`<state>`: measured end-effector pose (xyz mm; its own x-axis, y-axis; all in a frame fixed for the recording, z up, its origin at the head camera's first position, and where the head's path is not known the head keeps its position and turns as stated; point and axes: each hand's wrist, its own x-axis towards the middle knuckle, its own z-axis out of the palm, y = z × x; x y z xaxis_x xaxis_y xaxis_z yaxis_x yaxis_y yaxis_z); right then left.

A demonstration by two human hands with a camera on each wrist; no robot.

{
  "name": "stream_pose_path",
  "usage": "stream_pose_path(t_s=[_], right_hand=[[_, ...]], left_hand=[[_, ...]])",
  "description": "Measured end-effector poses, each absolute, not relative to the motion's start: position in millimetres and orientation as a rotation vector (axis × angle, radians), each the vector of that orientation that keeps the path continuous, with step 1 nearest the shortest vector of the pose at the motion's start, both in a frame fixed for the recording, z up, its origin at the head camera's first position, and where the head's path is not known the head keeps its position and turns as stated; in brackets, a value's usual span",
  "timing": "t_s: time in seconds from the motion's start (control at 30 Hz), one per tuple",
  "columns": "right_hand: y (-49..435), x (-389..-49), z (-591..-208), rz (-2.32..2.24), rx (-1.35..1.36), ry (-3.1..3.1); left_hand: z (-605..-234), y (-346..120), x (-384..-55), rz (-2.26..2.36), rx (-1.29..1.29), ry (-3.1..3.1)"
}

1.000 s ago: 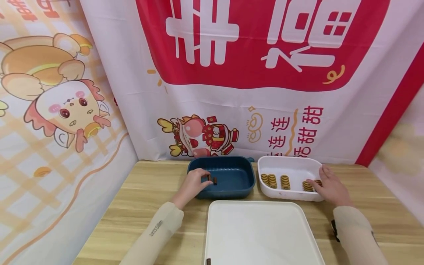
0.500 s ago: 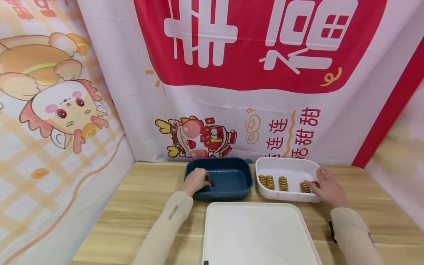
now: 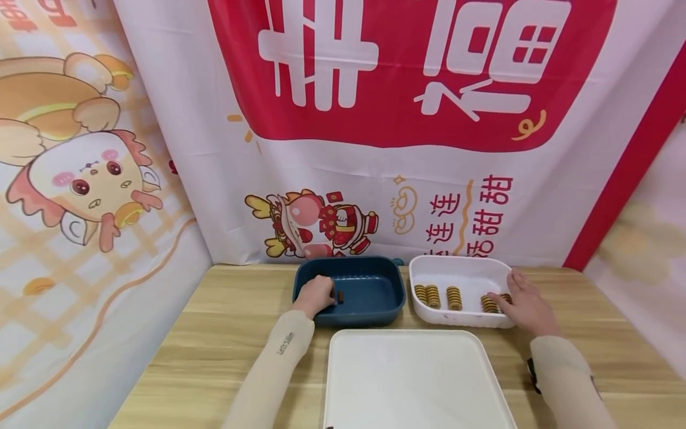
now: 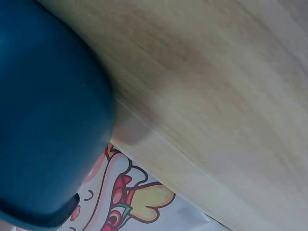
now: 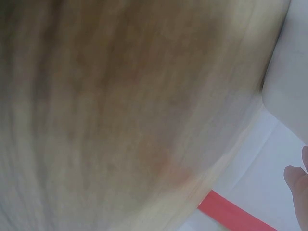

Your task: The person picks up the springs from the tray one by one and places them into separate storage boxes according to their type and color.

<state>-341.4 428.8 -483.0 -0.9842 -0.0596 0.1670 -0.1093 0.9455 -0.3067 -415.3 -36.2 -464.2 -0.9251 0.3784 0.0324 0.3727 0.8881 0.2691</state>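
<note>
My left hand reaches into the left end of the dark blue bin. Its thumb and fingers pinch a small dark-brown ribbed piece, mostly hidden behind the fingertips. Just right of them lies a similar brown piece on the bin floor. My right hand rests over the right end of the white bin. Its thumb lies inside, close to ribbed yellow-brown biscuit stacks, with the fingers extended along the rim. Fingertips show at the edge of the right wrist view.
A cream tray lies in front of both bins, with a dark bit at its lower left edge. More biscuit stacks stand in the white bin. A printed cloth hangs directly behind the wooden table.
My left hand has gone lower into the blue bin, and its fingers have closed in around the brown piece. The right hand stays at the white bin. The head view has shifted slightly.
</note>
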Motion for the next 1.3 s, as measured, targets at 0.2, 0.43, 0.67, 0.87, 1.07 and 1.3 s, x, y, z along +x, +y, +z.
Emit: stream_pose_path(t_s=[0.2,0.43,0.67,0.87,1.07,1.3], right_hand=[[428,-340,-483,0.495,0.121,-2.942],[425,-338,-483,0.507,0.133,-2.935],[424,-336,-482,0.507,0.138,-2.923],[427,-337,-483,0.474,0.140,-2.940],[426,-335,-483,0.494,0.146,-2.940],[426,-337,-483,0.481,0.159,-2.919]], left_hand=[[-466,-36,-416,0.388,0.625,3.050],[-462,-39,-418,0.353,0.679,3.073],[-451,-45,-411,0.298,0.758,3.082],[-438,-47,-394,0.272,0.903,3.090],[-428,-49,-370,0.347,1.044,3.052],[-418,-49,-333,0.362,1.201,3.123]])
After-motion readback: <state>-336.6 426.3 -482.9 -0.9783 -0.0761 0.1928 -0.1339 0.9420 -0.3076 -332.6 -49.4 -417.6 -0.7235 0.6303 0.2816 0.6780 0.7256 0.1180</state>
